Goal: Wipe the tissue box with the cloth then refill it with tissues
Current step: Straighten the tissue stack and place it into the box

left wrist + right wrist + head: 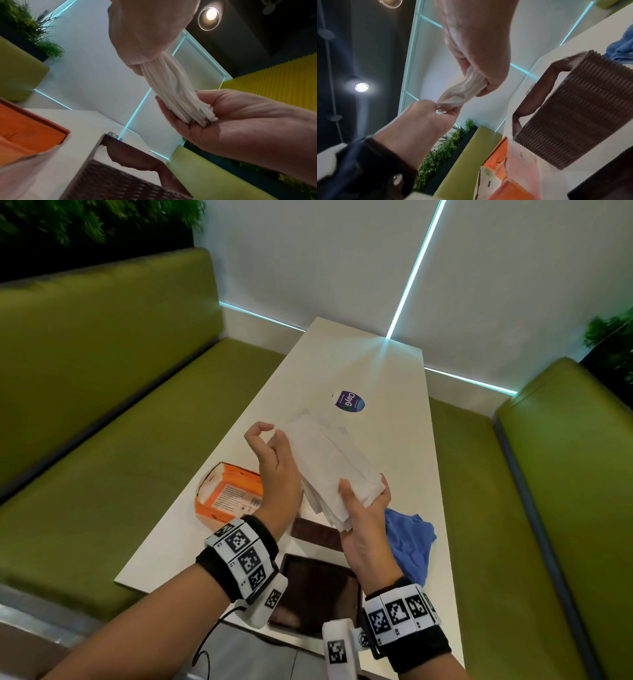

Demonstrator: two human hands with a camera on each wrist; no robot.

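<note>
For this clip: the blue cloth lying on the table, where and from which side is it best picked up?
Probably at the raised, bunched folds in the middle of the blue cloth, pinched from above. It lies crumpled and limp on the white table, close to the edge on the person's right, so there is no firm edge to grip.

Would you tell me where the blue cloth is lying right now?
In the head view the blue cloth lies crumpled on the white table, near its right edge, just right of the right hand holding the tissues.

Café or restaurant booth: green padded vinyl seats [102, 392] flank a long white laminate bench [346, 371]; cyan LED-lit wall panels [416, 268], planter greenery [85, 220].
</note>
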